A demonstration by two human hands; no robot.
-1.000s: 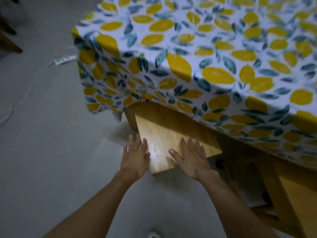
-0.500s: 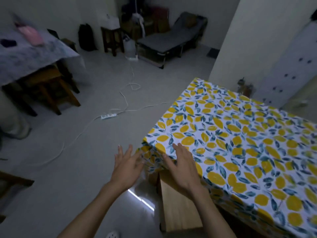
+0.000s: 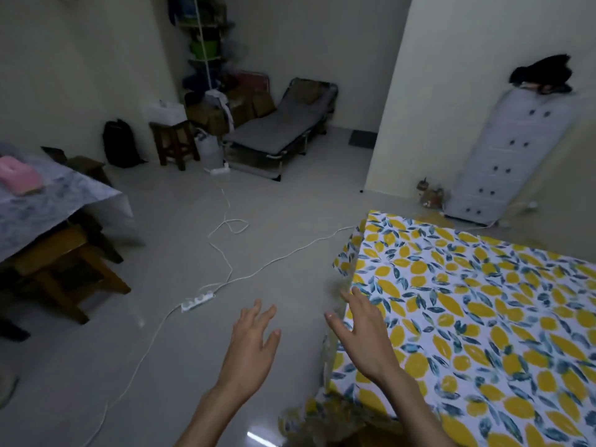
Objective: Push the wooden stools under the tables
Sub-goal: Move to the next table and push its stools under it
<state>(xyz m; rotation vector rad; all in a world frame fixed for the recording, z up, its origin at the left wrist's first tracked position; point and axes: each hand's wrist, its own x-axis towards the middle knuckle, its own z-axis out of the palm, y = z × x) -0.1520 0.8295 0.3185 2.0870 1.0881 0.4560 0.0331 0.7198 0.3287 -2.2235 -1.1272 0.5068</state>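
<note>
Both hands raised and empty beside the lemon-print table, with another stool waiting across the room.

The left hand [image 3: 254,343] and right hand [image 3: 364,337] hang in the air with fingers spread, gripping nothing; the right one hovers over the near corner of the table covered in a white cloth printed with yellow lemons [image 3: 483,317], the left over bare grey floor [image 3: 290,204]. A brown wooden stool [image 3: 61,272] sits well apart to the left, partly under a second table draped in a pale blue-grey patterned cloth [image 3: 48,208] (a pink item lies on top). Between hands and that stool, a white power strip [image 3: 197,301] and its white cable [image 3: 225,240] trail over the floor. A darker wooden stool [image 3: 175,141] stands by the far wall, near a grey folding bed [image 3: 280,130]; a white plastic drawer tower [image 3: 512,156] stands right.
</note>
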